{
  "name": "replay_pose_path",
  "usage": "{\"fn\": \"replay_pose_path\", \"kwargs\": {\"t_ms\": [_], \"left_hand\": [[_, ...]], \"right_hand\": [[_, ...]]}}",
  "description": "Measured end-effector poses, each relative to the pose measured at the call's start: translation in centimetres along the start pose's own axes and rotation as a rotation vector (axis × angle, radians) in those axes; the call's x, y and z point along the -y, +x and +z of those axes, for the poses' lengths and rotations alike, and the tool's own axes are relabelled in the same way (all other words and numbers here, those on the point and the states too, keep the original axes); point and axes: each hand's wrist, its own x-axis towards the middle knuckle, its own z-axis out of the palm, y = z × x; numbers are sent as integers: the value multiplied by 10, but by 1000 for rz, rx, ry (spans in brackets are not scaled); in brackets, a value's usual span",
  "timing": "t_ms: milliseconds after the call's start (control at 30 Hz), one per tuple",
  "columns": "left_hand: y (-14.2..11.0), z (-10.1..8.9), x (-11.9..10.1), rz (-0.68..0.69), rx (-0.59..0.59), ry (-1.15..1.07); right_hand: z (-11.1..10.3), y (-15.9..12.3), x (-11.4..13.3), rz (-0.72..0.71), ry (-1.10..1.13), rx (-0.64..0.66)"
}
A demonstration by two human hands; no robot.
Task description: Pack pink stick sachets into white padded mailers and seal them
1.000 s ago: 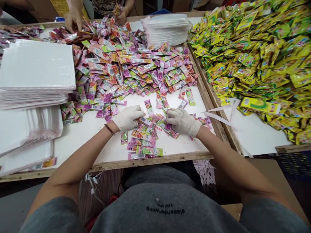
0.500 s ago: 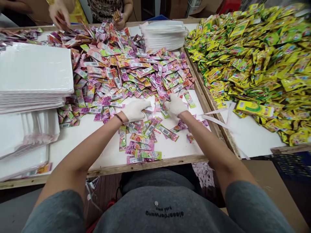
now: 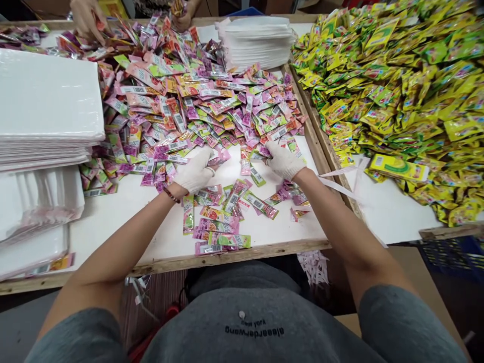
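My left hand (image 3: 195, 171), in a white knit glove, is closed on a blurred pink stick sachet (image 3: 220, 157) over the white table. To the right, my gloved right hand (image 3: 284, 160) has its fingers curled round the end of a purple sachet (image 3: 263, 152). A green-ended sachet (image 3: 257, 175) lies between the hands, close to the right fingertips. Beyond both hands spreads a heap of pink, purple, green and orange stick sachets (image 3: 204, 103). Several loose sachets (image 3: 221, 217) lie nearer my body. The palms and some fingertips are hidden.
Stacked white packs (image 3: 49, 96) stand at left, and another white stack (image 3: 259, 44) at the back. A wooden divider (image 3: 315, 133) separates a heap of yellow packets (image 3: 397, 96) on the right. Another person's hand (image 3: 88, 20) reaches into the far sachets. White strips (image 3: 340, 186) cross the divider.
My left hand has moved left, drawing the pink sachet with it. My right hand has shifted slightly right. The view has tilted a little downward.
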Motion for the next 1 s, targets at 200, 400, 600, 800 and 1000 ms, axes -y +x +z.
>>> {"fn": "replay_pose_path", "kwargs": {"t_ms": [200,400,600,800,1000], "left_hand": [[-30,36,-62,-170,220,131],[-31,43,-50,-8,178,122],[-29,23,-44,6,20,-17],[-25,47,-83,-103,222,217],[-7,58,-85,-111,299,123]], "right_hand": [[3,30,39,-238,-231,188],[5,40,51,-338,-321,102],[-5,13,47,-37,65,-97],[16,3,45,301,68,92],[32,14,36,215,-36,193]]}}
